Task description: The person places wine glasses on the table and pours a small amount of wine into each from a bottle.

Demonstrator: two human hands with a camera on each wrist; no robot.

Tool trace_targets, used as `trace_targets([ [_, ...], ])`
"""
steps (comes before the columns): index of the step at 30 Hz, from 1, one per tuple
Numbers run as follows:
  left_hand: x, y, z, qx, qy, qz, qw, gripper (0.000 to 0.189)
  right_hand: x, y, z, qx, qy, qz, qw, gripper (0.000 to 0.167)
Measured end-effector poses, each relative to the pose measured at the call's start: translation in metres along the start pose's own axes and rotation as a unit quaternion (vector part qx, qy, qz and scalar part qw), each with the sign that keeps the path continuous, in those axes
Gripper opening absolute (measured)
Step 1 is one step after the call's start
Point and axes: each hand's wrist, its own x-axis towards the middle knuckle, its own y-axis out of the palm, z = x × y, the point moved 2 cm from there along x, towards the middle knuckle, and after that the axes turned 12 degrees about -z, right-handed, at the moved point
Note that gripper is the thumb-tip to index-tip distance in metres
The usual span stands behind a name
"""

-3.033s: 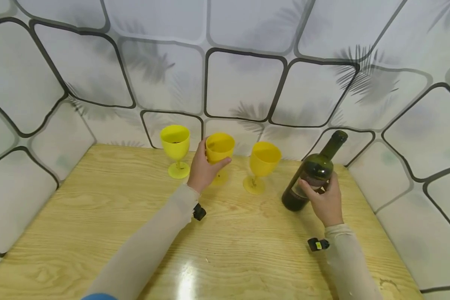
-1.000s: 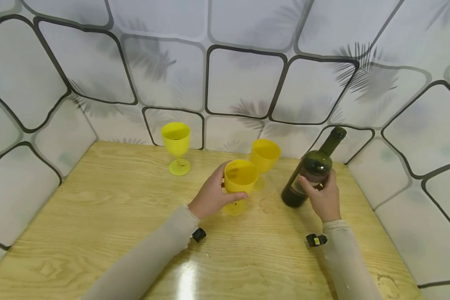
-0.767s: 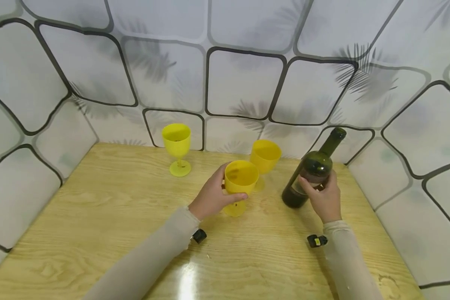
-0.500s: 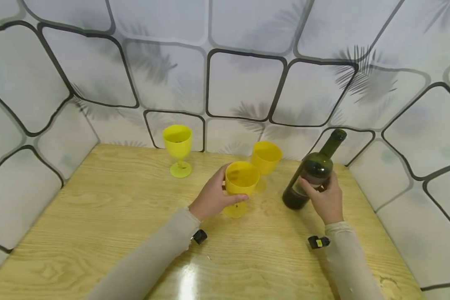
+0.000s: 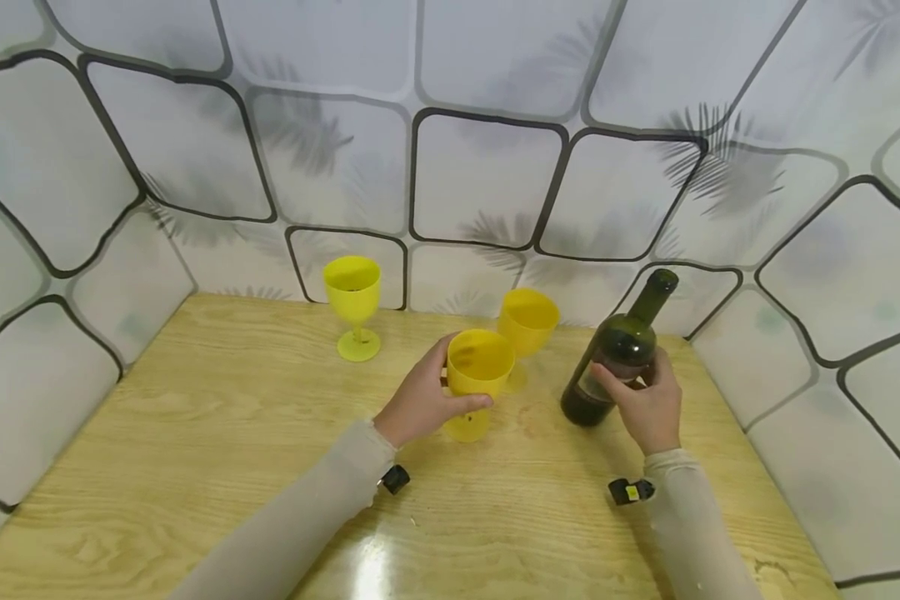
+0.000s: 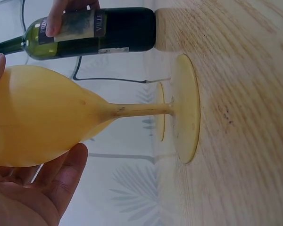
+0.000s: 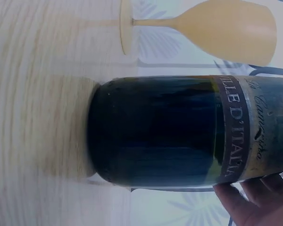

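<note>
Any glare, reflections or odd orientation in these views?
Head: a glare patch on the tabletop, low, left of centre; left wrist: bottle and held goblet appear sideways; right wrist: also sideways, an unheld goblet faintly mirrored in the tabletop.

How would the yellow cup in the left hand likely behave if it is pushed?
The cup may tip easily, as its large bowl sits above a thin stem. It is probably stiff: the bowl looks evenly round in the left hand.
</note>
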Motion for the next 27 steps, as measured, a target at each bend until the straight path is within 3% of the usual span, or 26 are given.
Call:
trace_targets([
  [9,-0.002,0.001,-0.001,-0.006,-0.001,0.008,1.0,0.081,-0.008,0.004,0.001,0.036,-0.075,-0.008,0.9965,0.065],
  [17,-0.001,0.001,0.002,-0.01,-0.002,0.007,0.9999,0.081,-0.008,0.004,0.01,-0.011,-0.076,-0.024,0.9968,0.063],
  [27,0.0,-0.001,0.002,0.002,0.005,0.002,1.0,0.081,-0.01,0.0,0.037,0.023,-0.112,-0.007,0.9934,0.088],
])
